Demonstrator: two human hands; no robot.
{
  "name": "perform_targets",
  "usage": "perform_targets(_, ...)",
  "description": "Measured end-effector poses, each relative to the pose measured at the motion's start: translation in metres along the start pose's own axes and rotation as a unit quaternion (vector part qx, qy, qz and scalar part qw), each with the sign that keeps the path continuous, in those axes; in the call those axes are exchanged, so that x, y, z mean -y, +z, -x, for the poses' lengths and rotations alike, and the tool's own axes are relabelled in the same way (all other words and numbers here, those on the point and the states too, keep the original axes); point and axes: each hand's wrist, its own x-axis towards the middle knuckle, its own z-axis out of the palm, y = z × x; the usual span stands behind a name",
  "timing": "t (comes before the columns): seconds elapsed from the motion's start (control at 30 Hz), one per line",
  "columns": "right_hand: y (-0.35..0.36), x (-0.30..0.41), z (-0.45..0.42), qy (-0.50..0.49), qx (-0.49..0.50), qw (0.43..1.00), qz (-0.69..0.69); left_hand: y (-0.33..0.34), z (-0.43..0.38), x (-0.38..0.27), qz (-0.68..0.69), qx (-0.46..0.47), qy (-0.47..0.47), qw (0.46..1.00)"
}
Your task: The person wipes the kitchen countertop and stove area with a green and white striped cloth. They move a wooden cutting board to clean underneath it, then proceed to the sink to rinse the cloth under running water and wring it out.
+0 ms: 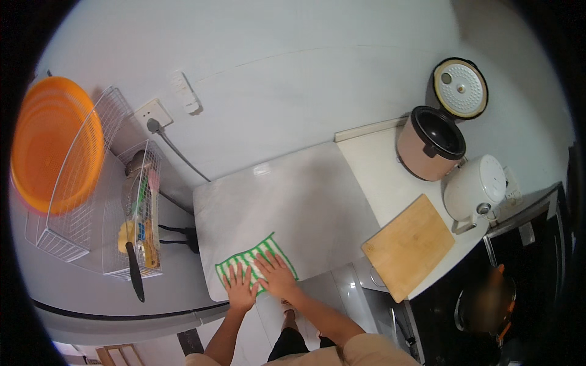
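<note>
A white cloth with green stripes and a green edge [247, 257] lies spread at the near left part of a grey tabletop [297, 196]. My left hand [240, 289] presses flat on the cloth's near left side, fingers apart. Beside it, my right hand [277, 277] rests palm down on the cloth's near right part, its fingers also spread. The two thumbs come close together. Part of the cloth is hidden under both hands, and neither hand grips it.
On the right are a wooden cutting board [412, 247], an open rice cooker [428, 151], a white electric pot [471, 192] and a black stove [439, 302]. To the left, a wire rack [105, 270] holds utensils, a black-handled knife [134, 272] and an orange basin [55, 146]. A plugged-in cord [183, 156] runs behind the tabletop.
</note>
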Motion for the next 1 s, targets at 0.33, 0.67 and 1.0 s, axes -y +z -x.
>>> perform_targets(0.33, -0.107, -0.074, 0.102, 0.18, 0.016, 0.949, -0.258, -0.025, -0.011, -0.117, 0.16, -0.048, 0.191, 0.967)
perform_targets(0.67, -0.156, -0.117, 0.324, 0.5, -0.215, 0.658, -0.52, 0.081, -0.02, -0.33, 0.74, 0.408, -0.212, 0.491)
perform_targets(1.0, -0.155, -0.124, 0.343, 0.54, -0.267, 0.614, -0.51, 0.062, -0.042, -0.34, 0.713, 0.282, -0.157, 0.622)
